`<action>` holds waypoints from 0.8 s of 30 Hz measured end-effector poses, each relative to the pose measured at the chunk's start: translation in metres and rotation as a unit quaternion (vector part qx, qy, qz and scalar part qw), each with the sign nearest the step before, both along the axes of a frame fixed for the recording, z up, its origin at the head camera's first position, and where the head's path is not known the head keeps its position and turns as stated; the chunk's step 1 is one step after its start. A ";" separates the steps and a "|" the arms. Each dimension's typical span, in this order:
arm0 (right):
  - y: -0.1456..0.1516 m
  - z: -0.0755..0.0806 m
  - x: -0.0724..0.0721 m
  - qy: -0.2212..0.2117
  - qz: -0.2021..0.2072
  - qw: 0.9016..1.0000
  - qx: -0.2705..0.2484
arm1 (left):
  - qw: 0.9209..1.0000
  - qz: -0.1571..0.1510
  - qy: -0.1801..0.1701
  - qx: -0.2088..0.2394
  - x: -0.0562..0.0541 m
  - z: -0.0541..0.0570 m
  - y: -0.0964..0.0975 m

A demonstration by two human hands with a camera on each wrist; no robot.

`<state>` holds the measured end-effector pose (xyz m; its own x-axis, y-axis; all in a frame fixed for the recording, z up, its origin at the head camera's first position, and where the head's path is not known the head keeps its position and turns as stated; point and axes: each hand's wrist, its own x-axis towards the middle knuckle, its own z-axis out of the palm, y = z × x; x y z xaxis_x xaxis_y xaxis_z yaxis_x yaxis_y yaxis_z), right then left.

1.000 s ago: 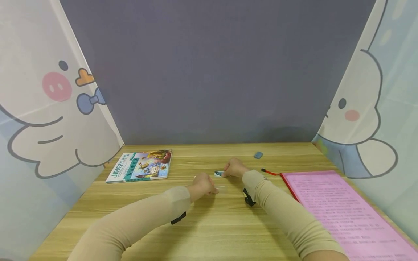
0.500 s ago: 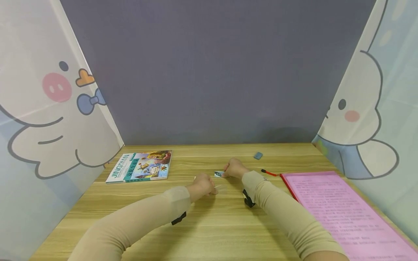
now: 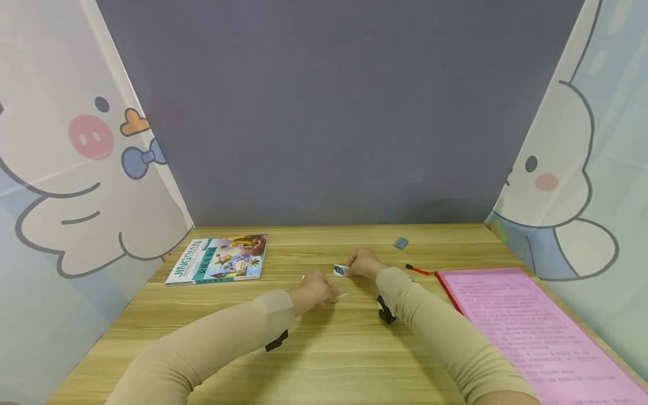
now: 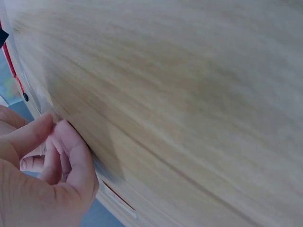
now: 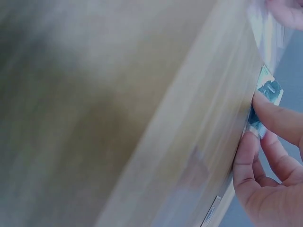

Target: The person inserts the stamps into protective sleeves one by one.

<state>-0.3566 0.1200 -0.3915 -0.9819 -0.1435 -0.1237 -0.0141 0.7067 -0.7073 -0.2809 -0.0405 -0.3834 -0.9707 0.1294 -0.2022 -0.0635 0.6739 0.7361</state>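
Note:
My left hand (image 3: 316, 287) pinches a thin piece of clear plastic film (image 3: 343, 296) between thumb and forefinger, low over the wooden table. Most of the film is see-through and its outline is faint; it shows as shiny plastic (image 5: 267, 35) at the upper right of the right wrist view. Slightly farther back, my right hand (image 3: 363, 262) holds a small teal-and-white printed card (image 3: 340, 270) by its right end. The right wrist view shows thumb and fingers on the card (image 5: 271, 89), close to the tabletop. A white sliver (image 3: 302, 277) peeks out behind the left hand.
A picture book (image 3: 217, 260) lies at the back left. Behind the right hand is a small blue-grey block (image 3: 401, 243). A pink sheet of printed text (image 3: 531, 326) in a red-edged folder with a red zip pull (image 3: 420, 270) covers the right side.
The clear film at the left fingertips has shifted its angle and looks smaller now. The card has turned slightly in the right fingers. Both arms stay nearly in place.

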 end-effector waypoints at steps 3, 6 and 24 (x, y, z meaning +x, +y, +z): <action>0.000 0.000 0.001 0.000 0.000 1.000 -0.009 | 1.000 -0.009 -0.011 0.017 -0.002 0.000 -0.003; -0.001 0.000 0.001 0.000 0.000 1.000 -0.022 | 0.999 -0.004 -0.017 0.035 -0.003 -0.001 -0.006; 0.000 0.007 0.002 -0.028 -0.007 0.994 -0.110 | 0.984 -0.020 0.007 0.178 -0.016 0.002 -0.016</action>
